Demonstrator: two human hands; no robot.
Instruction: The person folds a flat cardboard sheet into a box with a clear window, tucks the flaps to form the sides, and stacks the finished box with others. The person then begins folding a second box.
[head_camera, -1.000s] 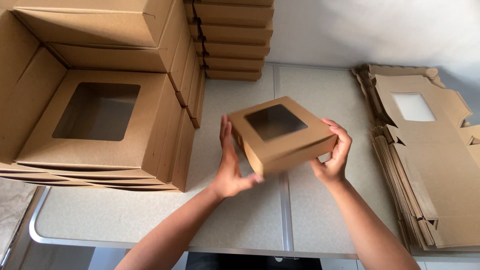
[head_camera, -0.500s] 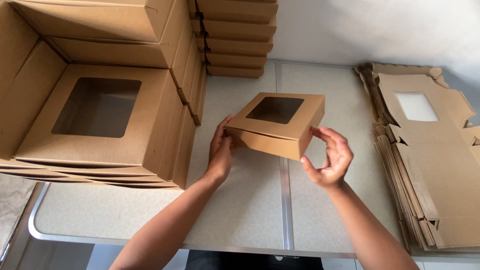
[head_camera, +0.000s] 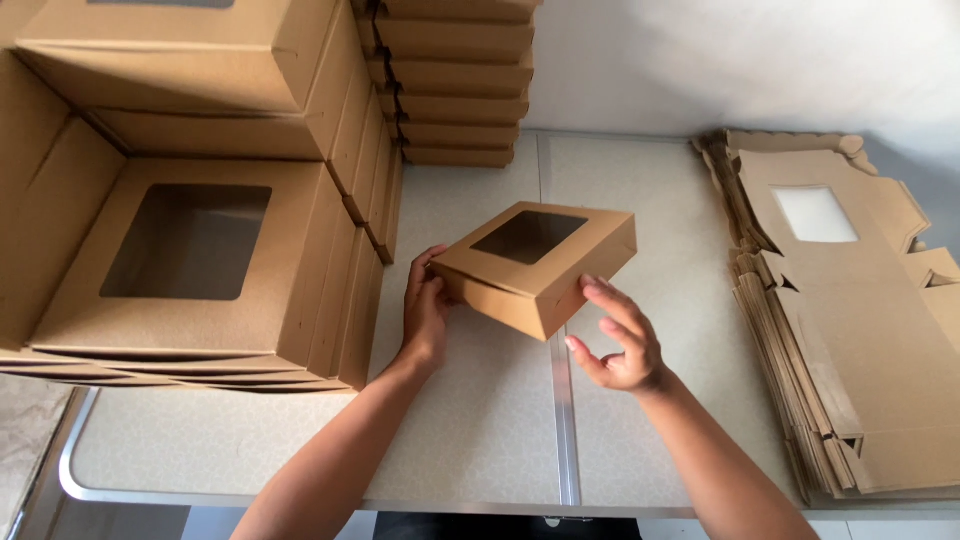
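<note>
Resting tilted above the table (head_camera: 480, 440) between both hands, the windowed box (head_camera: 537, 265) has the left hand (head_camera: 425, 312) gripping its near-left corner while the right hand (head_camera: 618, 340) touches its near-right edge, fingers spread.

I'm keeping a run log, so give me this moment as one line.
left hand: on left end of windowed kraft box | right hand: open at its front corner | folded boxes left | flat blanks right
</note>
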